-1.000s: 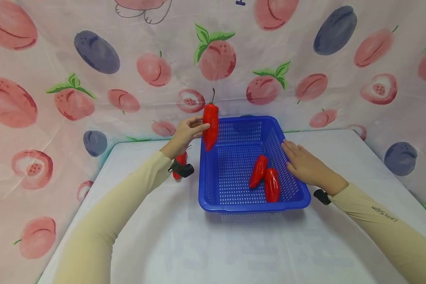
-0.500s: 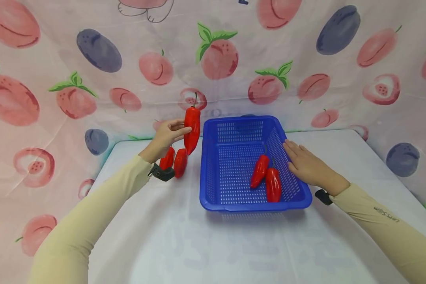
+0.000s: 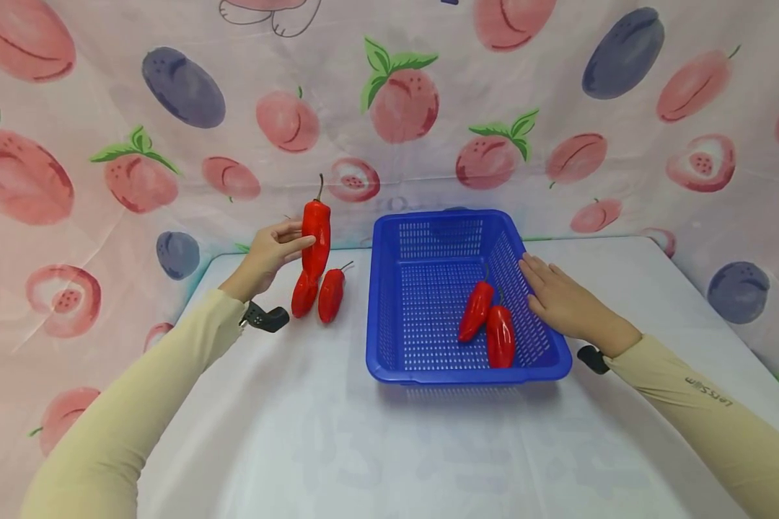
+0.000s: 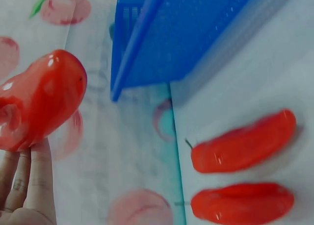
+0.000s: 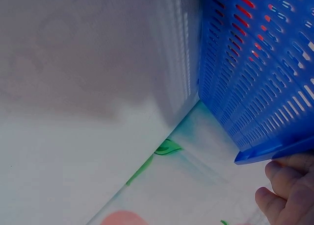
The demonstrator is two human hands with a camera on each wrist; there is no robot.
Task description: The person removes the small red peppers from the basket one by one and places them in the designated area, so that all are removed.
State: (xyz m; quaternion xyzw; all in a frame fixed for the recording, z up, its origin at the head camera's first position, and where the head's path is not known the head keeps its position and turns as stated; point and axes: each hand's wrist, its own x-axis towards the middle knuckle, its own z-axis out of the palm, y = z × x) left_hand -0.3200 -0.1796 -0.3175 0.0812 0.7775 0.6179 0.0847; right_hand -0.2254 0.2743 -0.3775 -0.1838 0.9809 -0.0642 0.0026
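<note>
Shine against matt

Red peppers (image 3: 319, 225) look smooth and glossy — bright highlights on them. The perforated basket (image 3: 467, 377) is plastic, softly shiny. The backdrop (image 3: 337, 119) is creased, printed cloth — matt, like the fabric sleeves (image 3: 120, 411).

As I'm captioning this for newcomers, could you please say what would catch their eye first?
Probably the blue perforated basket on the white table, with two red chili peppers inside. Next, perhaps, the held chili pepper, stem up in the left hand, left of the basket, then the fruit-printed cloth behind the table.
</note>
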